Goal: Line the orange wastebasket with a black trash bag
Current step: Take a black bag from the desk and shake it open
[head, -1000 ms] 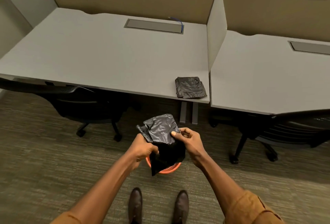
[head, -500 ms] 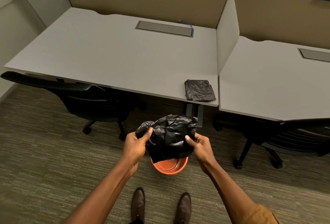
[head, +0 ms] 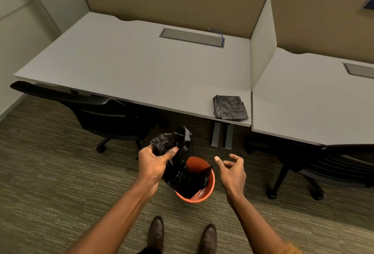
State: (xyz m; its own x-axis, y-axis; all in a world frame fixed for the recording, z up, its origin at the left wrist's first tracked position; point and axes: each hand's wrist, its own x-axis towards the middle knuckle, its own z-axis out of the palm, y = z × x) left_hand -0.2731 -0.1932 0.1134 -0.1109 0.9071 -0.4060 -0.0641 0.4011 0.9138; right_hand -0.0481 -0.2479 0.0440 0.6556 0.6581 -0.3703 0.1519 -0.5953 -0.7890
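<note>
Over the orange bin on the carpet, only my left hand grips the black bag now; half a second ago both hands pinched it from either side. My right hand has let go and hangs just to the right of the bin, fingers loosely spread and curled, holding nothing. My left thumb and fingers are clenched on the bunched top of the bag, and the rest of it has dropped lower than before, so its loose end hangs down over the bin's mouth; I cannot tell whether it touches the inside. More of the orange rim shows on the right side than it did earlier. The view has also shifted, so the desk sits further right in it. Counting: one bin, one bag in my hand, one folded stack of bags lying flat at the desk's near right corner, two desks, two black chairs tucked under them, and my two brown shoes just behind the bin.
</note>
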